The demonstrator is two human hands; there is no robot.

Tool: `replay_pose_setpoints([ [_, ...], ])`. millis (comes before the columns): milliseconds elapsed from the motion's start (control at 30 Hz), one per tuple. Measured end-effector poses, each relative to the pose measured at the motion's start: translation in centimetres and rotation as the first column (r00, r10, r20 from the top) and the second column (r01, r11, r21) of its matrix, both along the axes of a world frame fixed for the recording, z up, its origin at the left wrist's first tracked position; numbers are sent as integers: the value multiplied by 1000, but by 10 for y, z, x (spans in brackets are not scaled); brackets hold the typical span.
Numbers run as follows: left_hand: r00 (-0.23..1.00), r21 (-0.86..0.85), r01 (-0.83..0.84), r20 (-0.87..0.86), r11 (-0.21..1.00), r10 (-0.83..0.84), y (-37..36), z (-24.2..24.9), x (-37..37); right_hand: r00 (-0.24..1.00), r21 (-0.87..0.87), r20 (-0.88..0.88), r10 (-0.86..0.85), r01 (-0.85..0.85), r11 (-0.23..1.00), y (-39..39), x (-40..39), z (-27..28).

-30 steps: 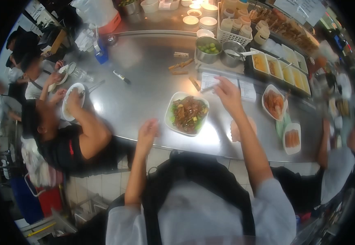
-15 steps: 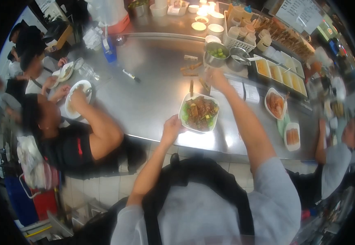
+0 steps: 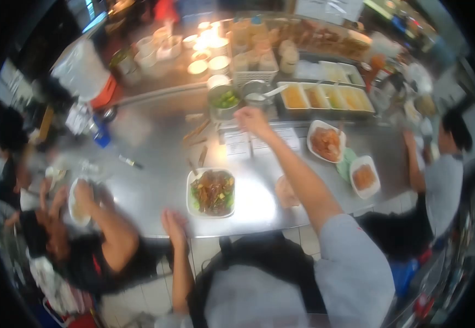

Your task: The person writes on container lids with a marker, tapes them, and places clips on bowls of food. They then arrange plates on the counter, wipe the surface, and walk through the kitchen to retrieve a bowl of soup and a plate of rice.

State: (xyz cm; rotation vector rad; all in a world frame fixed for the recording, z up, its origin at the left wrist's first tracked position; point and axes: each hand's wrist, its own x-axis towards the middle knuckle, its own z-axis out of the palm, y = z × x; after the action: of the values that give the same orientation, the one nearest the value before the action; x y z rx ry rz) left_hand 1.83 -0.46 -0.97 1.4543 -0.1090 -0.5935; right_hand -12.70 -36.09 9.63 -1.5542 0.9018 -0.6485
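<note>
A white square dish point(image 3: 211, 192) of glazed brown meat on green leaves stands near the counter's front edge. Just below and left of it is my left hand point(image 3: 175, 227), off the dish, its fingers apart and empty. My right hand point(image 3: 252, 121) reaches over the counter beside a steel pot point(image 3: 225, 103) of green pieces and in front of a steel bowl point(image 3: 257, 92) with a spoon. Its fingers are pressed together, and what they hold, if anything, is too blurred to tell. Paper sheets point(image 3: 274, 140) lie beneath the right wrist.
Sauce trays point(image 3: 326, 99) and a white basket point(image 3: 254, 76) of bottles line the back. Two more dishes, one of reddish food point(image 3: 326, 142) and one smaller point(image 3: 364, 177), stand right. A marker point(image 3: 130, 161) lies left. One co-worker point(image 3: 92, 240) handles a plate; another person point(image 3: 439, 169) is right.
The view has turned, shifting the counter's items left and mostly downward. My left hand has come away from the dish. My right hand has moved from the pot's near side towards the steel bowl.
</note>
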Motion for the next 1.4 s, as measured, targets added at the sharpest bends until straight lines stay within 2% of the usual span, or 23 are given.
replay_pose_setpoints([
  [167,959,-46,-220,173,974,225,-16,2,-10,932,-307,-181,313,-356,883,-1,8,-33],
  [233,935,-46,-282,210,958,286,-20,4,-18,846,-632,-238,478,-508,585,11,33,-51],
  [300,923,5,-274,282,962,261,-26,9,-24,800,-772,-266,538,-511,379,25,69,-67],
  [333,921,91,-272,313,958,231,-28,18,-28,748,-718,-320,581,-592,366,37,88,-74],
  [367,930,-10,-303,216,953,298,-29,15,-27,702,-663,-379,603,-660,353,47,103,-80],
  [400,898,122,-319,355,940,258,-27,9,-25,671,-721,-367,645,-643,259,52,112,-86],
  [467,855,193,-336,473,922,212,-28,4,-24,660,-618,-553,509,-734,281,57,124,-92],
  [533,817,209,-400,523,892,244,-26,-5,-17,718,-512,-439,540,-694,506,36,111,-62],
  [600,866,110,-413,354,904,352,-35,8,-26,830,-658,-59,555,-451,603,-10,68,10],
  [633,850,158,-406,427,900,309,-35,7,-24,835,-449,150,530,-420,789,-42,45,39],
  [667,855,184,-399,429,898,292,-34,6,-23,894,-423,161,418,-320,848,-78,10,72],
  [700,859,214,-395,431,893,276,-33,5,-23,838,-340,491,240,-69,938,-112,-23,94],
  [733,851,229,-384,464,894,247,-30,4,-22,944,-370,324,56,72,926,-161,-60,125],
  [767,840,240,-375,497,896,218,-31,3,-22,866,-431,496,68,177,885,-211,-103,130],
  [800,830,226,-395,503,890,241,-36,7,-27,879,-489,461,-121,365,792,-246,-138,143],
  [833,829,214,-398,501,892,250,-36,5,-27,830,-605,371,-415,556,570,-294,-171,135],
  [867,838,240,-380,498,893,223,-36,6,-27,801,-762,363,-476,550,343,-328,-202,127],
  [900,845,264,-364,498,893,197,-36,11,-28,828,-707,248,-502,509,491,-341,-222,128],
  [967,792,283,-412,581,866,187,-40,10,-28,890,-763,118,-441,365,533,-361,-231,129],
  [1067,811,313,-385,564,868,157,-34,4,-25,936,-917,43,-350,176,358,-352,-200,145],
  [1267,787,350,-396,605,849,117,-30,1,-22,838,-946,-146,-525,38,323,-362,-186,143],
  [1367,779,330,-376,619,866,102,-26,-4,-19,817,-929,-100,-568,129,348,-360,-190,141],
  [1400,782,335,-377,615,863,103,-26,-7,-18,878,-911,-42,-477,162,380,-357,-189,140],
])
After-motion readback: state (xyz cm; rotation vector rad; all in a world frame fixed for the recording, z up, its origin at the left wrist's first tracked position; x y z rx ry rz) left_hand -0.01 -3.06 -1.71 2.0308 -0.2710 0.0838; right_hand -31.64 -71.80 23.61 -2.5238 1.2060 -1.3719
